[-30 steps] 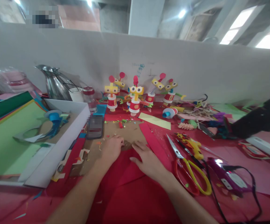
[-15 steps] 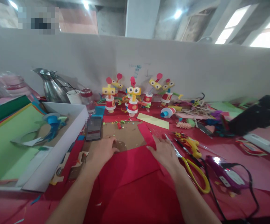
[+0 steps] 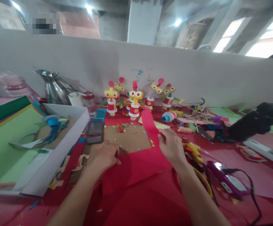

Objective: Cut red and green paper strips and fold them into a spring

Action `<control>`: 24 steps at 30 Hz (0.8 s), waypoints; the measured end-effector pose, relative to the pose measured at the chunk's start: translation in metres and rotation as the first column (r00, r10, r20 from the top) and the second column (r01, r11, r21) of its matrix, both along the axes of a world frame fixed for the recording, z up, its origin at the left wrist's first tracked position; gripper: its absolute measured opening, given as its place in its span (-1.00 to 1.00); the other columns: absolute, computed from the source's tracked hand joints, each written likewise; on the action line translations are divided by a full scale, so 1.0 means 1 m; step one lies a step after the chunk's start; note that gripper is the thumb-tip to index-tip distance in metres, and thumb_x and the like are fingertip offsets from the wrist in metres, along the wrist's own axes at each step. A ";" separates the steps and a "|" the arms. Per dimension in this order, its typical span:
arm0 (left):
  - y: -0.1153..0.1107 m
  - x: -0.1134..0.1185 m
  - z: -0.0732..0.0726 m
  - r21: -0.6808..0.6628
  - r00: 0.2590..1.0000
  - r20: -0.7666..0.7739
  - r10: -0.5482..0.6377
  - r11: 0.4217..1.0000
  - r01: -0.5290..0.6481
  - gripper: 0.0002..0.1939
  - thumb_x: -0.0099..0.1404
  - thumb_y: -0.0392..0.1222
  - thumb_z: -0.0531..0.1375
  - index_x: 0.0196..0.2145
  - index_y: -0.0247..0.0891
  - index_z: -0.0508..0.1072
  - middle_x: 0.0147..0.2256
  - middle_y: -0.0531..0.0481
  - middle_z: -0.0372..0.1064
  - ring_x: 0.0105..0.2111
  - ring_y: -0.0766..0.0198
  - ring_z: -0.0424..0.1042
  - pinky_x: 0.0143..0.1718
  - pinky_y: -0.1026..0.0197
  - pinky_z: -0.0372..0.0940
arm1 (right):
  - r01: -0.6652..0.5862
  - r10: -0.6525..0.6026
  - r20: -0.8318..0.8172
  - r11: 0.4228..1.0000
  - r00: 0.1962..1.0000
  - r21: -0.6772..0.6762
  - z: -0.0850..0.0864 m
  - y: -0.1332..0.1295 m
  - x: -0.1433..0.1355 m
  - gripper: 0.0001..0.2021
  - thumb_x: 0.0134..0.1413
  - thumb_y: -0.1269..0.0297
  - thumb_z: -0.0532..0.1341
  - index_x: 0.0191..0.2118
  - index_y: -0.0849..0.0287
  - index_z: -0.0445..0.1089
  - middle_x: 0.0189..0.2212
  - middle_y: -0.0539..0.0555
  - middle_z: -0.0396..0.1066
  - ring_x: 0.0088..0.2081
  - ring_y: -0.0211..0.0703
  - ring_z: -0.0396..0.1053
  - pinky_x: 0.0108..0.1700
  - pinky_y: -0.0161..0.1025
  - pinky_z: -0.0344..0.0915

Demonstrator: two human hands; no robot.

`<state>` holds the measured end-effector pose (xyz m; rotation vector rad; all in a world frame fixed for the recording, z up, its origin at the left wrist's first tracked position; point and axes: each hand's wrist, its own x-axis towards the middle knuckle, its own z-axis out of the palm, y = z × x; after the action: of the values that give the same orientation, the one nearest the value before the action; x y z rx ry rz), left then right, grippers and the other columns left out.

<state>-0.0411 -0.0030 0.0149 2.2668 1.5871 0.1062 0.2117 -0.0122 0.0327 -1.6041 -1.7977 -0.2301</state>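
Left to right on my feed: white box [image 3: 56, 157], then my left hand [image 3: 106, 155], fingers curled by the red sheet's [image 3: 136, 163] corner, can't tell if they're gripping. Sheet's on the tabletop [image 3: 4, 210], between my hands. Red strip [image 3: 150, 122] was lying flat a moment ago; now my right hand [image 3: 172, 147] has it pinched, so it's loose from the cardboard [image 3: 127, 136].

Craft workshop, likely: bare concrete walls and pillar beyond partition [image 3: 185, 69]; red-covered counter [image 3: 230, 207] strewn with paper scraps [image 3: 197, 113], glue gun [image 3: 195, 150], paper-cup figures [image 3: 134, 106].
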 end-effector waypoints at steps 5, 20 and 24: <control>-0.001 0.002 -0.003 0.101 0.997 0.004 0.080 0.992 -0.080 -0.85 0.08 -0.29 0.25 -0.33 -0.24 0.42 -0.28 -0.07 0.44 -0.17 0.17 0.37 -0.13 0.18 0.17 | -0.021 0.019 0.010 0.874 1.000 0.485 0.019 -0.001 -0.011 -0.74 0.09 0.44 0.10 -0.13 0.16 0.45 -0.28 0.14 0.38 -0.20 -0.06 0.33 -0.07 -0.11 0.24; -0.004 0.014 0.003 0.044 0.996 -0.039 -0.084 0.995 0.086 -0.89 0.06 -0.28 0.26 -0.41 -0.20 0.41 -0.28 0.02 0.43 -0.18 0.18 0.35 -0.16 0.20 0.16 | 0.384 -0.092 -0.449 0.685 0.889 0.619 0.018 -0.005 0.037 -0.80 0.11 0.37 0.16 -0.15 0.18 0.46 -0.33 0.12 0.36 -0.23 -0.04 0.31 -0.17 -0.04 0.26; 0.001 0.007 -0.001 0.123 1.000 -0.005 0.027 0.992 -0.026 -0.83 0.18 -0.32 0.13 -0.27 -0.15 0.45 -0.29 0.02 0.48 -0.23 0.22 0.41 -0.17 0.22 0.18 | 0.516 -0.107 -0.577 0.599 0.810 0.612 0.014 0.000 0.065 -0.76 0.16 0.32 0.11 -0.09 0.21 0.42 -0.30 0.15 0.35 -0.24 -0.01 0.30 -0.19 -0.05 0.22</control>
<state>-0.0341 -0.0024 0.0136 2.3405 1.6571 0.2087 0.2766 -0.0126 0.0463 -1.1882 -0.7970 -0.5981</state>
